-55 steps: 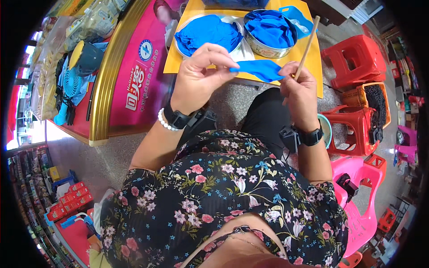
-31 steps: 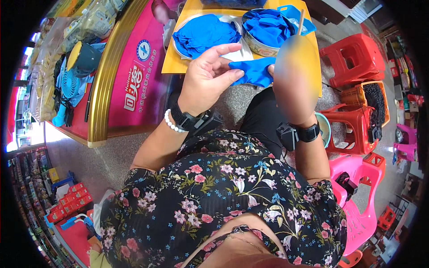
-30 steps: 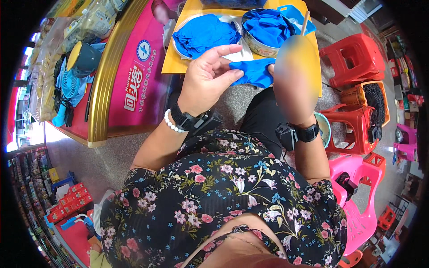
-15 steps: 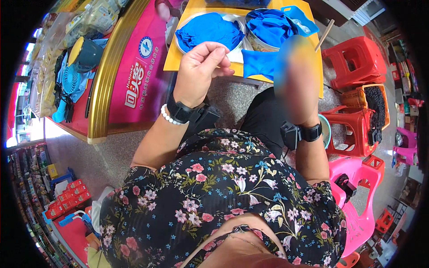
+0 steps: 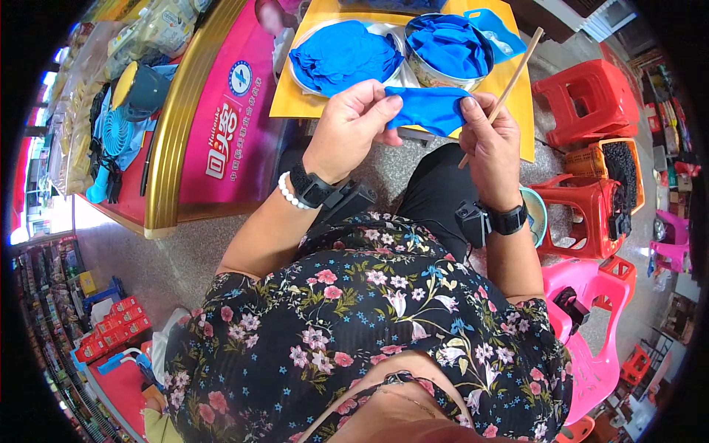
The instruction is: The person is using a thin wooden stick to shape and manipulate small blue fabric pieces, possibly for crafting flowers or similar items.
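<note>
Blue fabric dominates the moment: a small, soft, folded piece of blue cloth [image 5: 428, 109] is stretched between the two hands, just above the person's lap. The left hand [image 5: 353, 125] pinches its near end between thumb and fingertips, closed firmly on the cloth. The right hand [image 5: 493, 140] presses its thumb on the cloth's other end and, in the same grip, clasps a thin, straight wooden stick [image 5: 504, 94] that slants up and away past its knuckles.

Just beyond the left hand's fingers sits a shallow round metal tray [image 5: 395, 72] heaped with loose blue pieces [image 5: 341, 55] of the same cloth. Beside it, beyond the right hand, a round metal tin [image 5: 436, 76] holds a tighter, neater-looking bundle of blue pieces [image 5: 447, 43]. Both rest on a flat yellow board [image 5: 303, 92]; a small blue plastic tray [image 5: 493, 22] lies at the board's far edge, well beyond the right hand.

As far as one can judge, the work is somewhere in its middle — one piece is in hand, with the stick laid against it but not visibly worked into it. The heap on the tray seems to be stock left to handle, and the tin's contents look like pieces already dealt with, though which pile is which cannot be told for certain. Much cloth remains in both.
</note>
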Demonstrator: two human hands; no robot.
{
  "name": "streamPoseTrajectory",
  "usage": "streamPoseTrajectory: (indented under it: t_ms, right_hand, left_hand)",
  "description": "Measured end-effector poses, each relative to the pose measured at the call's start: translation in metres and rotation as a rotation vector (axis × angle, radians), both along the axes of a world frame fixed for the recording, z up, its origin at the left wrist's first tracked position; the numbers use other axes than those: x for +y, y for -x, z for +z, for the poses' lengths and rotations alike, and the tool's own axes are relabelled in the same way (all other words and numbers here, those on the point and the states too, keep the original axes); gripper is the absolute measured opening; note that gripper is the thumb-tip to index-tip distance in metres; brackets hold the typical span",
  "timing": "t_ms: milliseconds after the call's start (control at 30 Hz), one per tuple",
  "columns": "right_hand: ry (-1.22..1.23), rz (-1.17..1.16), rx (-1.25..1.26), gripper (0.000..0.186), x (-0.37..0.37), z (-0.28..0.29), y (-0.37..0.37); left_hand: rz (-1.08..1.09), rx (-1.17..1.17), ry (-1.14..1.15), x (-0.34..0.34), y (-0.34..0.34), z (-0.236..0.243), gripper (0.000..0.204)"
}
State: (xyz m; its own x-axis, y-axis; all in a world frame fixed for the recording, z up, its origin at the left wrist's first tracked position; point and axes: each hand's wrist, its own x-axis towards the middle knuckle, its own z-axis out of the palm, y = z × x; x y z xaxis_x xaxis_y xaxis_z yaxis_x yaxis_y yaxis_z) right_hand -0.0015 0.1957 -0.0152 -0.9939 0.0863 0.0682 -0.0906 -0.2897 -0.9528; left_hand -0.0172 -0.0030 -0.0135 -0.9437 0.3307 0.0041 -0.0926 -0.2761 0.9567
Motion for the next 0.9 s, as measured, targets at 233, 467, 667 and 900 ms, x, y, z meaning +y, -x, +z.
streamPoseTrajectory:
  t_ms: [233, 467, 667, 900]
  right_hand:
    - [-0.093, 0.0, -0.007, 0.011, 0.003, 0.009, 0.002]
    - [0.032, -0.007, -0.064, 0.01, 0.011, 0.006, 0.006]
    - [0.155, 0.02, -0.073, 0.014, 0.017, -0.002, 0.008]
    - [0.07, 0.013, -0.097, 0.01, 0.006, 0.001, 0.008]
  left_hand:
    - [-0.209, 0.003, 0.141, 0.002, -0.002, 0.003, 0.011]
    - [-0.196, -0.116, 0.171, -0.01, 0.002, 0.008, 0.019]
    - [-0.073, -0.147, -0.015, -0.017, 0.007, 0.005, 0.023]
    - [0.001, -0.033, 0.134, -0.003, 0.012, 0.005, 0.017]
